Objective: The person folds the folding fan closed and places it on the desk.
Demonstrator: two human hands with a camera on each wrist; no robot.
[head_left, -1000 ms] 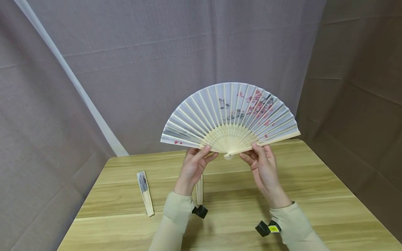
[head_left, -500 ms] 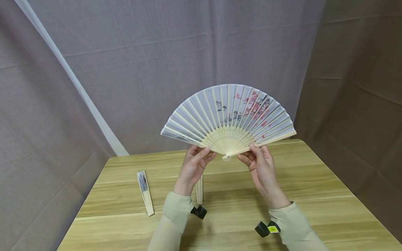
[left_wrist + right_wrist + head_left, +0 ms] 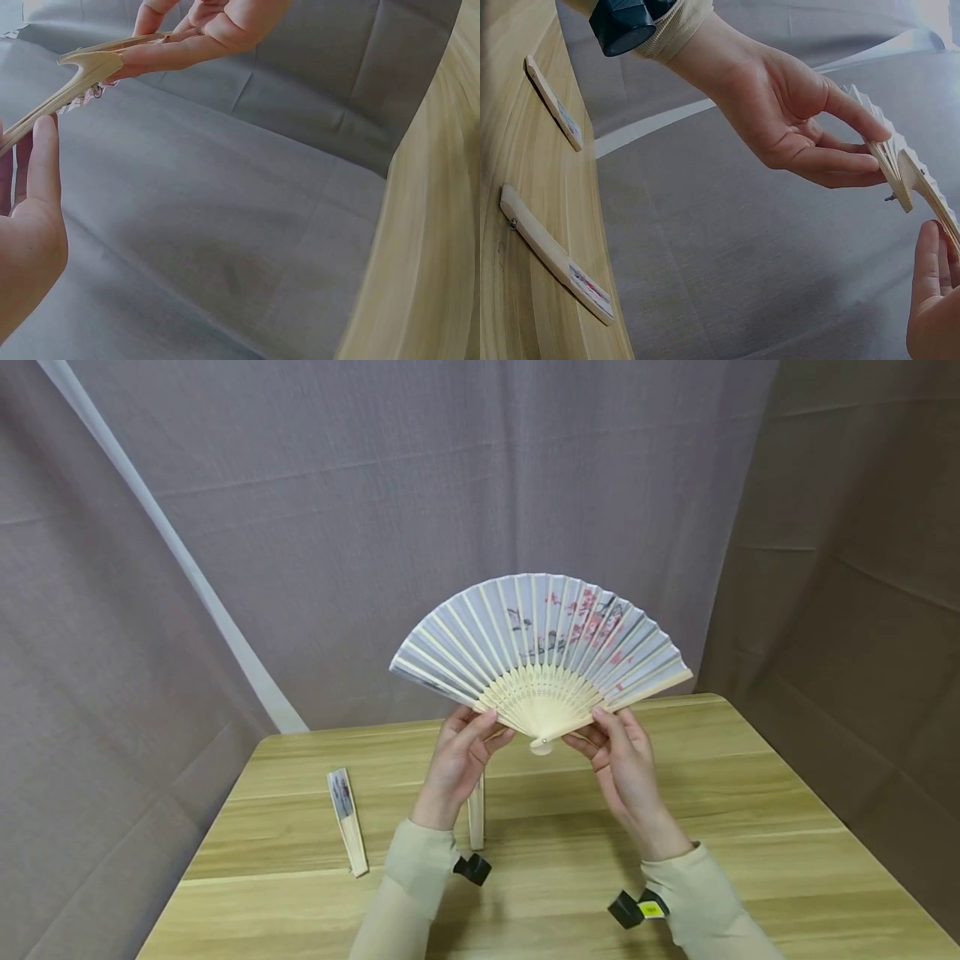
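A paper folding fan [image 3: 540,639] with bamboo ribs and red blossom print is spread wide above the table. My left hand [image 3: 480,727] pinches its left outer ribs, thumb in front and fingers behind. My right hand [image 3: 606,723] pinches the right guard stick near the pivot. In the left wrist view my left hand [image 3: 34,217] lays its thumb along the ribs [image 3: 79,75], with my right hand [image 3: 202,30] above. In the right wrist view my left hand [image 3: 802,127] grips the fan [image 3: 900,176], and my right hand [image 3: 932,300] sits at the lower right corner.
Two folded fans lie on the wooden table [image 3: 750,827]: one [image 3: 347,822] at the left, another [image 3: 476,814] partly behind my left wrist. The right wrist view shows both, one [image 3: 553,101] farther and one [image 3: 555,259] nearer. Grey cloth hangs behind and at both sides.
The fan's spread has narrowed a little, with both outer sticks drawn inward, and it sits slightly lower. Both hands keep their hold near the pivot.
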